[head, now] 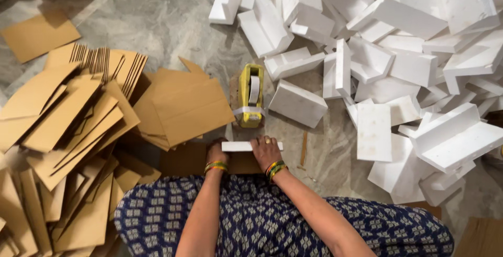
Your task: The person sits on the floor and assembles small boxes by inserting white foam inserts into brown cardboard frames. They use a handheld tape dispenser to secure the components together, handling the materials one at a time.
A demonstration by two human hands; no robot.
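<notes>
1. Foam block (243, 146): white, long and flat, held level just in front of the person's lap, above a brown cardboard sheet (183, 160) on the floor.
2. Left hand (216, 153): at the block's left end, fingers curled down over it and closed on the foam; bangles on the wrist.
3. Right hand (265, 151): on the block's right part, fingers together and pressed over its top edge, gripping it; a ring shows on one finger, bangles on the wrist.
4. Tape dispenser (251, 94): yellow, standing on the stone floor (157, 21) just beyond the block, a strip of tape across its near end.
5. Cardboard pile (68, 131): loose brown cut pieces, spread to the left.
6. Foam pile (408, 52): many white moulded pieces, heaped to the right and beyond.
</notes>
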